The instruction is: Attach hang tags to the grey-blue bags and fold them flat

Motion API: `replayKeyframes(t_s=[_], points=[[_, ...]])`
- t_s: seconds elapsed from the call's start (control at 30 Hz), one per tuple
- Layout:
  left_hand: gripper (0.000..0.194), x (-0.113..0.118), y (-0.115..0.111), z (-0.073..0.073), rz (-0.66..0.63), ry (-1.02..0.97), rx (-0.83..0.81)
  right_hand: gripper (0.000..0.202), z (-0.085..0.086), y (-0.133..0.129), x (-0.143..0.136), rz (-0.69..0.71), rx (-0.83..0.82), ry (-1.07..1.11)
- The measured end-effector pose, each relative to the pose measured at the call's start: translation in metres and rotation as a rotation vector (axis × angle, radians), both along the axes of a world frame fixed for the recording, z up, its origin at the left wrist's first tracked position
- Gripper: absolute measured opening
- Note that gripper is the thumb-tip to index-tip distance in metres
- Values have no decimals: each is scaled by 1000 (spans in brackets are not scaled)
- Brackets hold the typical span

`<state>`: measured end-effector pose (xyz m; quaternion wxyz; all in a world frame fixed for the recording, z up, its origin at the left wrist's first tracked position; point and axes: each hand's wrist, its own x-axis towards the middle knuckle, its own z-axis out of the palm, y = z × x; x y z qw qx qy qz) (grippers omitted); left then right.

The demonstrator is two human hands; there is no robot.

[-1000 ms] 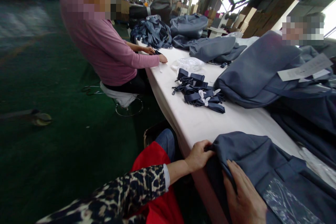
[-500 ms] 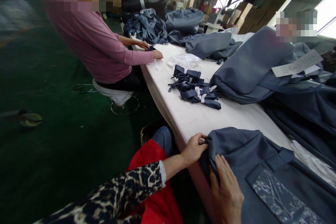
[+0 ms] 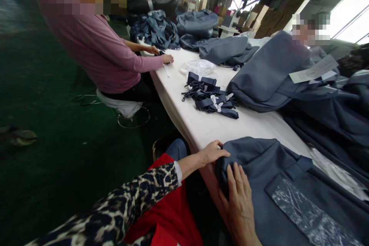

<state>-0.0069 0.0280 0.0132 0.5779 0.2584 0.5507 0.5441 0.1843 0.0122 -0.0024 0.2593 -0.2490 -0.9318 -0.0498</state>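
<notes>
A dark blue-grey bag (image 3: 259, 165) lies across the near end of the white table, its clear plastic window (image 3: 305, 211) facing up. My left hand (image 3: 212, 153) grips the bag's near-left corner, with the fingertips partly hidden at the edge. Close beside it, my right hand (image 3: 240, 198) rests on the bag's end with fingers stretched out, pressing the fabric; its thumb is down along the side. Beyond the bag, on the table, lies a pile of dark blue straps (image 3: 213, 98) tied with white bands.
Finished-looking blue-grey bags (image 3: 265, 73), one with a white paper tag (image 3: 314, 70), crowd the right side. A clear plastic bag (image 3: 197, 67) lies past the straps. A co-worker in a pink top (image 3: 109, 54) sits at the table's left edge, handling something dark. A strap heap (image 3: 155, 29) stands behind.
The view has shifted slightly, so everything sits a little further left. My right hand has flattened and moved up over the bag's corner; my left hand stays at the edge.
</notes>
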Motion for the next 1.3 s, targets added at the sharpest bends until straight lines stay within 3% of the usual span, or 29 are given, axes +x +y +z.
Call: replayKeyframes(t_s=[0.1, 0.23, 0.37, 0.47, 0.57, 0.63, 0.7, 0.8, 0.9, 1.0, 1.1, 1.2, 1.3], points=[[35, 3, 5, 0, 20, -13, -3, 69, 8, -7, 8, -69, -22, 55], [33, 16, 9, -1, 77, 0, -16, 72, 10, -12, 24, -251, 110, 74], [28, 14, 13, -1, 31, 76, -11, 66, 2, -7, 30, -235, 165, -101], [29, 5, 5, 12, 4, 196, 44, 65, -2, -3, 29, -197, 153, -163], [37, 13, -4, 39, 64, 507, 335, 53, -2, -2, 29, -195, 149, -164], [35, 31, -2, 55, -52, 739, 618, 39, -3, -3, 29, -194, 135, -157], [37, 51, 9, 60, -298, 928, 772, 28, -6, -6, 28, -204, 111, -158], [56, 70, 34, 45, -614, 1232, 669, 29, -7, -13, 25, -236, 87, -133], [69, 72, 55, 19, -734, 1414, 544, 37, 10, -12, 34, -167, -8, -80], [77, 69, 62, 3, -750, 1490, 554, 40, 42, 3, 75, -122, -171, -63], [80, 70, 59, -3, -749, 1548, 552, 49, 57, 21, 147, -407, -152, -135], [78, 69, 60, -7, -724, 1595, 545, 55, 41, 25, 213, -742, -166, -288], [76, 72, 65, -4, -719, 1662, 545, 57, 16, 22, 240, -881, -275, -371]])
